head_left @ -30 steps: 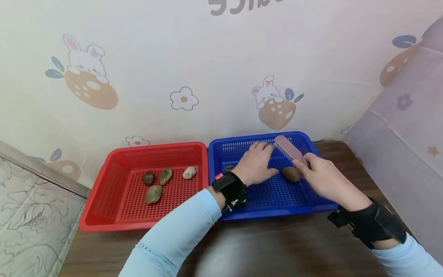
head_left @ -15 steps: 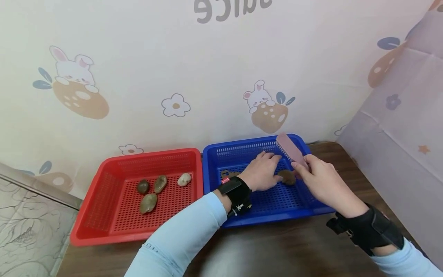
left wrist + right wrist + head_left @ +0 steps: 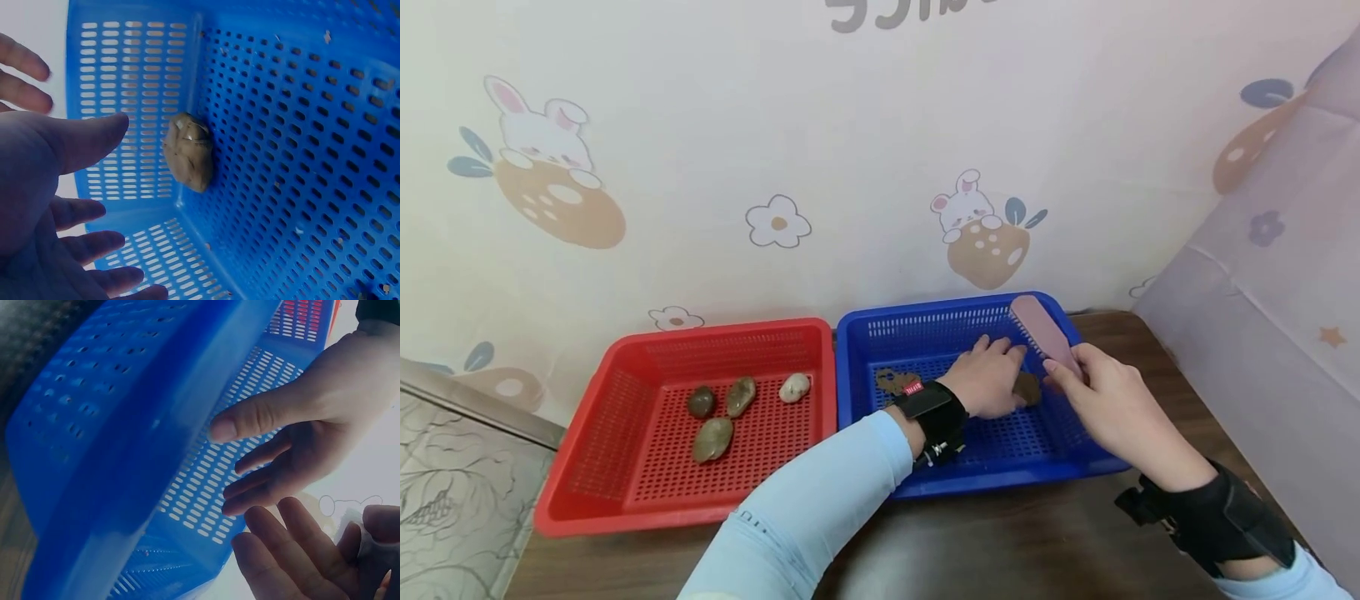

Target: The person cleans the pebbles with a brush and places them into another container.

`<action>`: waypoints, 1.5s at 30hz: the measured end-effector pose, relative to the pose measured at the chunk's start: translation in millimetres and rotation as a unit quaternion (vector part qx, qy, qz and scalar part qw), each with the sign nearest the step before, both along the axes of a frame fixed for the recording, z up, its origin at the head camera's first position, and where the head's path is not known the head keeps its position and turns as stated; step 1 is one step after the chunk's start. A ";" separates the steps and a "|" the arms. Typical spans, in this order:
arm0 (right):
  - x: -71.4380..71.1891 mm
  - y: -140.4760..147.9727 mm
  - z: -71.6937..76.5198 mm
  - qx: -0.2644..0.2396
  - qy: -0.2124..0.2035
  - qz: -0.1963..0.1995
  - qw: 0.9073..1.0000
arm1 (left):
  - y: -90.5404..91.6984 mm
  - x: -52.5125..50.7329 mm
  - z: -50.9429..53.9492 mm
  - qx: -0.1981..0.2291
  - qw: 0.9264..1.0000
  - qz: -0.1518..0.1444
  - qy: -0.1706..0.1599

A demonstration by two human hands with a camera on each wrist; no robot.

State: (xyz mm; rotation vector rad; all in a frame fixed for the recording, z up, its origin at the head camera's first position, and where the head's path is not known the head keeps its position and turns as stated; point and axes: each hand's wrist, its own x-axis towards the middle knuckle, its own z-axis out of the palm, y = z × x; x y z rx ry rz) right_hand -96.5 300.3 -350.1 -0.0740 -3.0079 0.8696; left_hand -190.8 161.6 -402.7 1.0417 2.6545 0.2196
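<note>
My left hand [image 3: 988, 382] reaches into a blue plastic basket [image 3: 857, 417], palm down with fingers spread. Close by its thumb side lies a brown, mud-coated stone [image 3: 1027, 388], partly covered by the hand in the head view. In the left wrist view the stone [image 3: 189, 153] rests by the basket's slotted wall, apart from the fingers. My right hand [image 3: 1105, 392] grips a pink brush [image 3: 1045, 329] by its handle, bristles facing left, over the basket's right side. The right wrist view shows my left hand [image 3: 325, 406] with fingers loosely extended.
A red basket [image 3: 576, 467] stands at the left, holding a dark stone [image 3: 702, 402], greenish stones [image 3: 712, 439] and a pale stone [image 3: 794, 387]. A brown muddy lump [image 3: 895, 381] lies in the blue basket's left part. Behind is a printed wall [image 3: 865, 150]; underneath, a wooden table [image 3: 1000, 542].
My left hand has moved right inside the blue basket, closer to the brown stone, and now partly covers it. The right hand keeps the brush near the same spot. The head view has shifted slightly.
</note>
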 end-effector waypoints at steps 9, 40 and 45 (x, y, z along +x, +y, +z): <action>-3.3 6.7 2.6 -0.005 -0.015 0.000 1.000 | 12.7 -4.4 -10.6 -0.034 0.998 -0.003 -0.060; -2.2 9.6 -5.0 -0.028 -0.037 0.003 0.999 | 38.2 -0.7 -32.8 -0.061 0.994 -0.028 -0.091; -4.6 8.4 -6.5 -0.032 -0.041 0.004 0.999 | 37.2 0.3 -34.9 -0.076 0.995 -0.034 -0.059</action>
